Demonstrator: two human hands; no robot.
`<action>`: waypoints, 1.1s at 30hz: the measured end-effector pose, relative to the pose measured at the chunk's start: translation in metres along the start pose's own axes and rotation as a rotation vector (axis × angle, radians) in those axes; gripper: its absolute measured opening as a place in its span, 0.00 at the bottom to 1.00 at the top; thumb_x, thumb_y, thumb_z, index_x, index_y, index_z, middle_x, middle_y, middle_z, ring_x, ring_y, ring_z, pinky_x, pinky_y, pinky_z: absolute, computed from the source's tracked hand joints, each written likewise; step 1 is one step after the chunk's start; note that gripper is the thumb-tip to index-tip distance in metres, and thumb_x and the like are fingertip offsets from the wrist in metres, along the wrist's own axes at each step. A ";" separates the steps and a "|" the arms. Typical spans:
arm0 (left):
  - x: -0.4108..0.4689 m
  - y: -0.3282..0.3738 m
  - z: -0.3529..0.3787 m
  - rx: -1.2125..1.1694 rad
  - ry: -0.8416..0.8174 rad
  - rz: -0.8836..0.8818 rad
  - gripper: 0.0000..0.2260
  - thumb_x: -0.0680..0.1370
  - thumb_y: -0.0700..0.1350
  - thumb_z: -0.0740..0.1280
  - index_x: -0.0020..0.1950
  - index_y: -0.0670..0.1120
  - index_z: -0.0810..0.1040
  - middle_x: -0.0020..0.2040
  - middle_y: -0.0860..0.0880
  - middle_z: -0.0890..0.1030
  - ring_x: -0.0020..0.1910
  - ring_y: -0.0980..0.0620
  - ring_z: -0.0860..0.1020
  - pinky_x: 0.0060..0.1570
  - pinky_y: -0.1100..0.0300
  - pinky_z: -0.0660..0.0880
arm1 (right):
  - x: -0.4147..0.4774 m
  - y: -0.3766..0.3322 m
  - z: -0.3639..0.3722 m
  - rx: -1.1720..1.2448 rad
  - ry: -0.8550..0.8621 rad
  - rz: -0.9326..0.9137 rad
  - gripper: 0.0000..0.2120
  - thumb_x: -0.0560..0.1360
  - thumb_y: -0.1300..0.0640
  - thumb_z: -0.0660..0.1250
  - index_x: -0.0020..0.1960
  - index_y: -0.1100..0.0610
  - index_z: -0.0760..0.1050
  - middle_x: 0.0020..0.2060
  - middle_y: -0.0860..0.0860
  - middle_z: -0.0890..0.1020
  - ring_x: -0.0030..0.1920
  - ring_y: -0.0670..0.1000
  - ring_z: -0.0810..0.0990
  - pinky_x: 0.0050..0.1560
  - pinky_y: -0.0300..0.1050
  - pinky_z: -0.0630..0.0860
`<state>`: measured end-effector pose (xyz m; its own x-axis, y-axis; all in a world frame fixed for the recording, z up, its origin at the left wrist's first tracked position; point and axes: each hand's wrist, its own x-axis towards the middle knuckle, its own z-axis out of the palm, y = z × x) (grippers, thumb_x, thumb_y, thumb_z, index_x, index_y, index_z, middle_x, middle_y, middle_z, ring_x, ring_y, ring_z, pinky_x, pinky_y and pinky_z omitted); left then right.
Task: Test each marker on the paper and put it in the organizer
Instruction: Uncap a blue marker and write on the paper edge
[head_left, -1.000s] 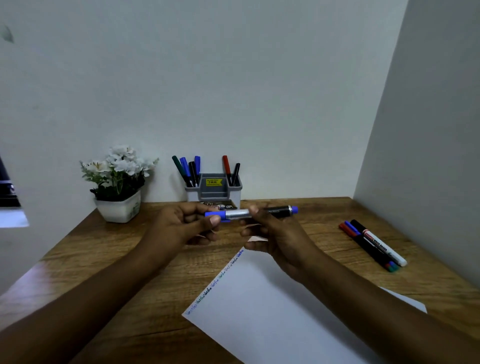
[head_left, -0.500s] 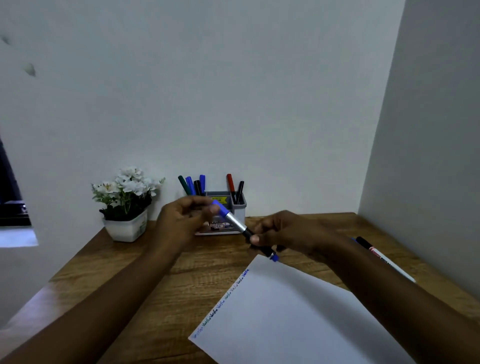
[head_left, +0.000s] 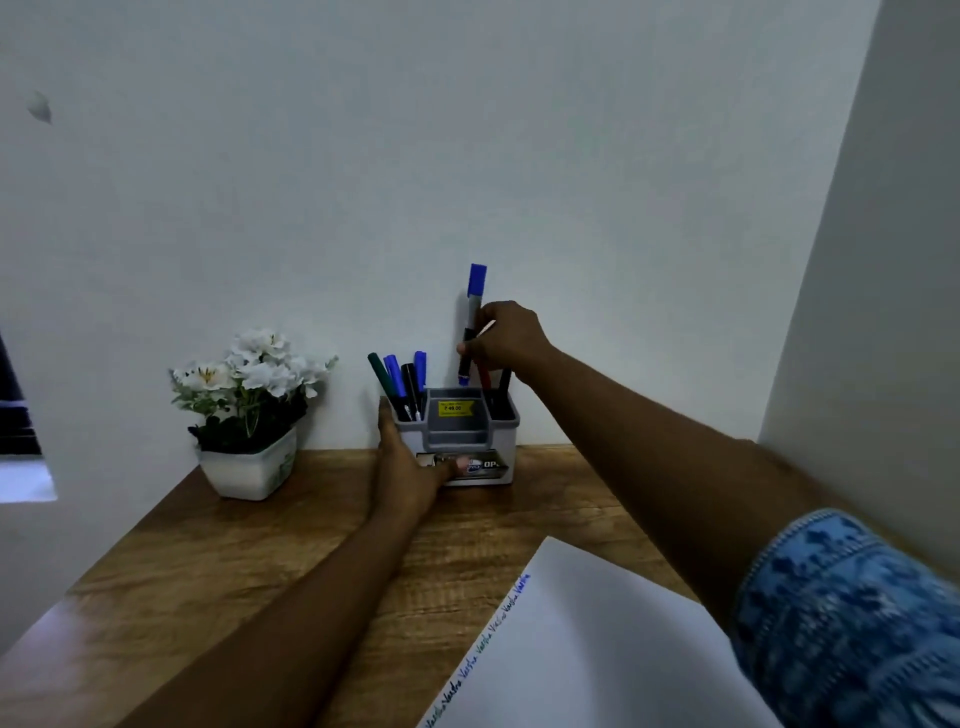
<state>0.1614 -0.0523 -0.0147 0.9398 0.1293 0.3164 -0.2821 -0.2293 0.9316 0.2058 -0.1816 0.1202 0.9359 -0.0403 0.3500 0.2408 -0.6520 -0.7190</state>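
Observation:
My right hand (head_left: 506, 338) grips a blue-capped marker (head_left: 472, 312) upright, cap on top, its lower end just above the right compartment of the grey organizer (head_left: 457, 431) at the back of the desk. My left hand (head_left: 408, 470) holds the organizer's left side, thumb across its front label. Several markers (head_left: 402, 379) stand in the left compartment, and a red and a black one (head_left: 493, 387) stand in the right, partly hidden behind my right hand. The white paper (head_left: 587, 649) lies at the lower right with small written test marks along its left edge.
A white pot of white flowers (head_left: 249, 410) stands left of the organizer on the wooden desk (head_left: 218, 561). Walls close in behind and on the right. A dark window edge (head_left: 13, 410) shows at the far left.
The capped marker went from both hands above the paper up to the organizer, now upright in my right hand. My left hand let go and moved onto the organizer. The view tilted up.

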 end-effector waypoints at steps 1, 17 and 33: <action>0.001 -0.002 -0.001 -0.008 -0.002 0.008 0.53 0.65 0.38 0.78 0.77 0.51 0.44 0.74 0.44 0.63 0.71 0.44 0.64 0.66 0.53 0.65 | 0.007 0.001 0.006 -0.043 0.015 -0.011 0.16 0.66 0.59 0.76 0.51 0.61 0.77 0.49 0.58 0.82 0.49 0.57 0.82 0.53 0.53 0.79; 0.004 -0.006 -0.003 0.016 0.008 0.006 0.49 0.64 0.41 0.79 0.76 0.49 0.51 0.71 0.44 0.68 0.68 0.44 0.69 0.63 0.54 0.68 | 0.012 -0.013 0.030 -0.477 -0.111 0.028 0.16 0.66 0.60 0.76 0.35 0.58 0.67 0.48 0.57 0.82 0.47 0.55 0.82 0.39 0.41 0.75; -0.107 0.024 -0.048 0.276 -0.414 -0.078 0.29 0.72 0.52 0.71 0.71 0.55 0.65 0.70 0.53 0.68 0.68 0.53 0.67 0.60 0.62 0.64 | -0.178 0.056 -0.101 -0.227 -0.038 0.032 0.03 0.70 0.56 0.73 0.40 0.53 0.80 0.32 0.45 0.83 0.33 0.42 0.81 0.34 0.33 0.72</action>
<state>0.0451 -0.0249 -0.0173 0.9696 -0.2243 0.0982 -0.1990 -0.4884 0.8496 0.0264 -0.2869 0.0780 0.9520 -0.0379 0.3036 0.1510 -0.8048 -0.5741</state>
